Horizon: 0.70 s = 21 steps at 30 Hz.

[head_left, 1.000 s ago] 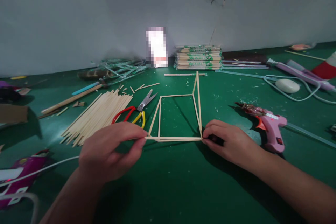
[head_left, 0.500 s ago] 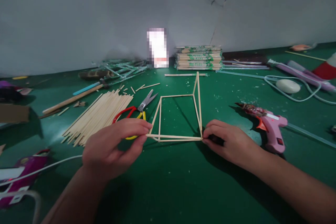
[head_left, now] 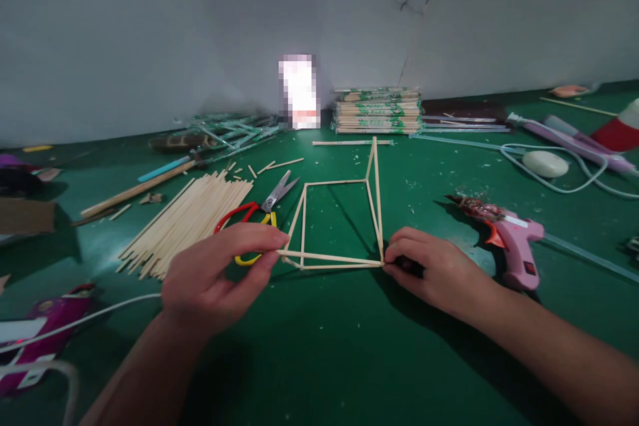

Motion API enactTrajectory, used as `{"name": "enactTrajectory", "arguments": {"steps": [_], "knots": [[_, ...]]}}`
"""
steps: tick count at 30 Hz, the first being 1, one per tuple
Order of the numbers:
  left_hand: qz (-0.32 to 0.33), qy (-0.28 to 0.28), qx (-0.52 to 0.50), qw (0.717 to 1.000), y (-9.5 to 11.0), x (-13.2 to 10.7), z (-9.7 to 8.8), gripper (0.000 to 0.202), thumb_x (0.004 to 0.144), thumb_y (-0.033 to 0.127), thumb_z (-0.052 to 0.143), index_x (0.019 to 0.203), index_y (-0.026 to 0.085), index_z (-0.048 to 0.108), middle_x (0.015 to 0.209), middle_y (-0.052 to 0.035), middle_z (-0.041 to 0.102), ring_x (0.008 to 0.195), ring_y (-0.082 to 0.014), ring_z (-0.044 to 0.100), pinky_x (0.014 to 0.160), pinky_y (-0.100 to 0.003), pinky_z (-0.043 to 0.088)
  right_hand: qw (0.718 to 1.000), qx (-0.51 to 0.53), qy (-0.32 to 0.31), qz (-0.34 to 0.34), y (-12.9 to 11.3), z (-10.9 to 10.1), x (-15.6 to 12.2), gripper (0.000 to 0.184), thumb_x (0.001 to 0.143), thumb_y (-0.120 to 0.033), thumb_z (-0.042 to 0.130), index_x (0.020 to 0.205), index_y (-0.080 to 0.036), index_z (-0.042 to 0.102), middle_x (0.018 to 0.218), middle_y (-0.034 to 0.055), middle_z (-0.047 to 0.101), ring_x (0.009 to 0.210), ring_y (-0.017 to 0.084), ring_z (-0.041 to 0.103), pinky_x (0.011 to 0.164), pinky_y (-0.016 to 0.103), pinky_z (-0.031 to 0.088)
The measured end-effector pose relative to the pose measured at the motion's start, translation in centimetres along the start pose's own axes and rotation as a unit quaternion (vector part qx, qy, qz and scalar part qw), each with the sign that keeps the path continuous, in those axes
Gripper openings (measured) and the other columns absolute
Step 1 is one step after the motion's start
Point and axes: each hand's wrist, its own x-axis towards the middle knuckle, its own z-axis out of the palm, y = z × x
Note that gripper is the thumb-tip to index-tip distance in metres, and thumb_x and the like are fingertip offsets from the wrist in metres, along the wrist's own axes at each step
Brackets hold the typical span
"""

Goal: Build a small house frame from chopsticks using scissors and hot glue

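Observation:
A frame of thin wooden sticks (head_left: 370, 186) stands on the green table (head_left: 329, 346) in front of me. One loose stick (head_left: 329, 257) lies across the frame's near edge, slanting up to the left. My left hand (head_left: 219, 276) pinches that stick's left end between thumb and fingers. My right hand (head_left: 434, 269) is closed on the stick's right end at the frame's near right corner.
A pile of loose sticks (head_left: 187, 219) and red-and-yellow scissors (head_left: 254, 213) lie left of the frame. A pink glue gun (head_left: 509, 236) sits to the right, a purple one (head_left: 34, 339) at the near left. Wrapped stick bundles (head_left: 377, 110) rest by the wall.
My left hand has lifted the stick's left end a little and moved slightly right, so the stick now slants above the frame's near edge. My right hand has stayed in place.

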Motion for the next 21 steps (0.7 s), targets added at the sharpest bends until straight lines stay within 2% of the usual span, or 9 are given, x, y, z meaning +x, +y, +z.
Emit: {"name": "enactTrajectory", "arguments": {"steps": [6,21], "knots": [[0.003,-0.013,-0.011,1.000,0.02,0.12,-0.08,0.022,0.077,0.009,0.060,0.094,0.023,0.063,0.088,-0.0006,0.071,0.082,-0.0176,0.068,0.070,-0.032,0.057,1.000,-0.002,-0.001,-0.001,0.09,0.10,0.05,0.007,0.083,-0.016,0.053,0.084,-0.021,0.059,0.088,0.0015,0.058,0.064,0.010,0.054,0.058,0.023,0.044],[0.045,0.031,0.009,0.998,0.07,-0.01,0.28,0.023,0.072,0.005,0.065,0.090,0.019,0.065,0.084,0.0007,0.071,0.078,-0.0136,0.068,0.066,-0.025,0.055,1.000,0.009,0.013,0.017,-0.07,-0.12,0.01,0.009,0.082,-0.013,0.054,0.083,-0.021,0.058,0.083,-0.0001,0.059,0.066,0.009,0.054,0.059,0.021,0.043]]}}
